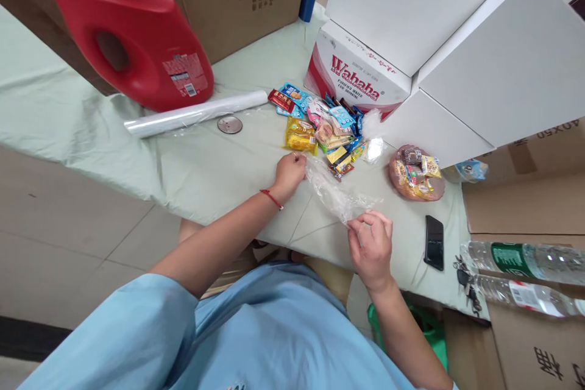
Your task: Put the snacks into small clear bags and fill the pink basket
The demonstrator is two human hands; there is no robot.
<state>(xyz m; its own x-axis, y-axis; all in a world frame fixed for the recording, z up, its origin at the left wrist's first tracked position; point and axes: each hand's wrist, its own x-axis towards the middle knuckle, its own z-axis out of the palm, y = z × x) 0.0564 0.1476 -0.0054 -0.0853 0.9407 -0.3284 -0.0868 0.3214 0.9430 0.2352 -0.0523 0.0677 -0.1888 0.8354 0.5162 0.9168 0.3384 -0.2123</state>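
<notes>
A clear plastic film point(331, 192), crumpled and thin, stretches between my two hands over the front of the table. My left hand point(289, 178) pinches its upper left end, close to a yellow snack packet point(300, 136). Lower and to the right, my right hand point(372, 244) has its fingers closed on the other end. Just beyond the film lies a pile of wrapped snacks point(333, 125) in several colours. Right of the pile sits a pinkish bowl point(417, 194) holding more small packets. Whether the film is a bag or a loose sheet I cannot tell.
A film roll point(196, 114) and a round metal disc point(229, 125) lie left. Behind stand a red jug point(137, 30), a Wahaha carton point(356, 70) and white boxes point(498, 49). A phone point(434, 242), keys point(467, 280) and bottles point(525, 261) are at right.
</notes>
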